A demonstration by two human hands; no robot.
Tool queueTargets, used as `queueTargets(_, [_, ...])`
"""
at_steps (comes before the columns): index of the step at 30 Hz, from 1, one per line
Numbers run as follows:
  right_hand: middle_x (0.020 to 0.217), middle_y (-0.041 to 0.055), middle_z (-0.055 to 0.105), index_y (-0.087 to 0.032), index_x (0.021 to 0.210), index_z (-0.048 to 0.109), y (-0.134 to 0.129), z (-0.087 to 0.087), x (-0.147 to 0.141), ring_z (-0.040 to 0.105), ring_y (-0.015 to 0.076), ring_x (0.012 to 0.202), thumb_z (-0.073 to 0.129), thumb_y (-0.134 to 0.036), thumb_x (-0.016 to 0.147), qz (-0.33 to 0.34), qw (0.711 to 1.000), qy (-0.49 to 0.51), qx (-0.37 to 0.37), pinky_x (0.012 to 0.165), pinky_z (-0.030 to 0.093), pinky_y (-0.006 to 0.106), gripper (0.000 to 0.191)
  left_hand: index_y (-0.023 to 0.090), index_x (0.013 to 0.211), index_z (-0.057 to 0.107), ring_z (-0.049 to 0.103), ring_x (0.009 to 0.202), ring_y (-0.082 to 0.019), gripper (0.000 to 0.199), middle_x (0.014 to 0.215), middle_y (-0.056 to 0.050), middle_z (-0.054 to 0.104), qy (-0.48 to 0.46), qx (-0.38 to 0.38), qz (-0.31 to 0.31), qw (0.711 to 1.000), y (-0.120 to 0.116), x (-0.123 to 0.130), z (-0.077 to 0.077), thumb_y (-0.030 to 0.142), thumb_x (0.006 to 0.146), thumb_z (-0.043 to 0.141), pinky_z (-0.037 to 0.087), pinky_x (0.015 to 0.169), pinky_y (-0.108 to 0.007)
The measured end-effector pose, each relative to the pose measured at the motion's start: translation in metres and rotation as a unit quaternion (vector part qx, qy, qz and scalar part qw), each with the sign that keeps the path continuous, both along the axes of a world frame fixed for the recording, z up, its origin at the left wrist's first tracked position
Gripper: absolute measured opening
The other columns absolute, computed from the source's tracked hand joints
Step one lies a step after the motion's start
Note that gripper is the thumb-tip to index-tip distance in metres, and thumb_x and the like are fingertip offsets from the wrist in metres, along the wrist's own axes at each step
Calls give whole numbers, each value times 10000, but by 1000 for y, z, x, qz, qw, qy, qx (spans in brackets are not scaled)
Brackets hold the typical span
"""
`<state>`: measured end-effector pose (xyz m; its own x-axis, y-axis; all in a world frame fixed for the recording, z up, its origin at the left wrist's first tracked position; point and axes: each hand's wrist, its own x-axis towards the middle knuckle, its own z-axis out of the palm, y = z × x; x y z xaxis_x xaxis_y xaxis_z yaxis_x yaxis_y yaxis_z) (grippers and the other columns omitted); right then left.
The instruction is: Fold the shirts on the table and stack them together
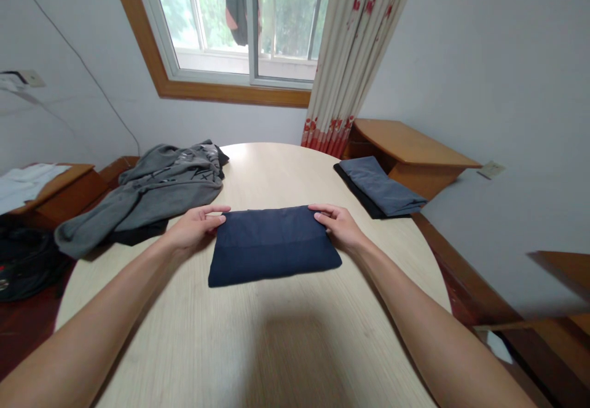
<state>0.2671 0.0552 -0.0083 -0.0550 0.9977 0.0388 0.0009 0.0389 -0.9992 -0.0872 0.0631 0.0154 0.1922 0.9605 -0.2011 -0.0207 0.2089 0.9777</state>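
A navy-blue garment, folded into a flat rectangle, is in front of me over the middle of the round table. Its exact kind does not show. My left hand pinches its far left corner between thumb and fingers. At the far right corner, my right hand has the same kind of pinch, thumb on top. The near edge of the cloth hangs free of both hands and looks straight and smooth. Whether its underside touches the tabletop, I cannot tell.
A crumpled grey hooded top lies on dark cloth at the table's left. Folded grey-blue and black cloths are stacked at the right edge. Behind stand a wooden cabinet, a curtain and a window. A black bag is at far left.
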Motion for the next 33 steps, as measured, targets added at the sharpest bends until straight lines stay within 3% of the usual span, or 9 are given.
queueTargets(8, [860, 77, 765, -181, 950, 782, 1, 17, 10, 679, 195, 777, 895, -436, 564, -31, 998, 19, 46, 753, 531, 344, 477, 154, 993, 744, 714, 711, -190, 606, 812, -71, 774, 64, 62, 66, 994, -11, -5, 28, 426, 489, 943, 591, 669, -294])
queueTargets(12, [774, 64, 741, -158, 952, 782, 5, 7, 7, 649, 181, 701, 855, -421, 599, -67, 994, -39, 75, 682, 518, 325, 446, 157, 945, 740, 694, 675, -190, 616, 754, -50, 750, 95, 87, 90, 988, -8, -2, 14, 476, 458, 941, 572, 645, -303])
queueTargets(16, [698, 29, 694, -153, 966, 781, 9, -6, 2, 601, 174, 638, 743, -339, 701, -81, 971, -204, 92, 665, 500, 335, 326, 152, 926, 735, 641, 607, -187, 581, 653, -15, 679, 173, 117, 79, 975, 2, -2, -9, 542, 524, 886, 519, 593, -302])
queueTargets(19, [891, 75, 739, -163, 1059, 760, 5, 3, -2, 655, 219, 797, 646, -254, 801, -72, 932, -335, 117, 807, 520, 382, 296, 160, 933, 748, 641, 667, -218, 456, 715, -42, 677, 319, 195, 71, 925, -2, 0, -6, 551, 698, 760, 520, 660, -344])
queueTargets(22, [1213, 158, 690, -151, 1224, 692, -11, 23, -14, 623, 299, 1103, 562, -235, 893, -92, 870, -451, 177, 999, 461, 471, 365, 178, 1031, 753, 644, 991, -293, 402, 1018, -115, 711, 441, 341, 87, 826, -20, 16, 11, 504, 879, 575, 498, 927, -440])
queueTargets(24, [1377, 182, 599, -141, 1333, 623, -26, 34, -31, 525, 332, 1277, 522, -263, 940, -90, 829, -504, 224, 1100, 373, 515, 424, 187, 1156, 725, 566, 1208, -308, 431, 1261, -133, 663, 461, 424, 40, 779, -35, 34, 17, 476, 954, 477, 412, 1077, -473])
queueTargets(28, [1573, 115, 425, -172, 1503, 457, -48, 33, -70, 338, 280, 1469, 459, -349, 995, 85, 789, -543, 275, 1225, 192, 493, 538, 233, 1411, 580, 353, 1460, -311, 514, 1553, -94, 465, 491, 452, -129, 733, -52, 69, 0, 492, 999, 416, 246, 1202, -534])
queueTargets(30, [1612, 82, 361, -196, 1541, 400, -49, 25, -79, 269, 265, 1509, 420, -389, 1013, 141, 780, -556, 248, 1241, 137, 509, 562, 249, 1481, 505, 270, 1508, -314, 564, 1599, -79, 399, 522, 422, -161, 724, -50, 75, -13, 528, 1005, 389, 200, 1213, -562])
queueTargets(33, [1630, 77, 314, -196, 1550, 386, -39, 16, -75, 229, 282, 1525, 402, -554, 1003, 140, 789, -567, 193, 1241, 117, 539, 653, 242, 1531, 433, 217, 1529, -312, 661, 1634, -72, 320, 557, 378, -156, 724, -40, 70, -24, 612, 989, 363, 184, 1221, -547])
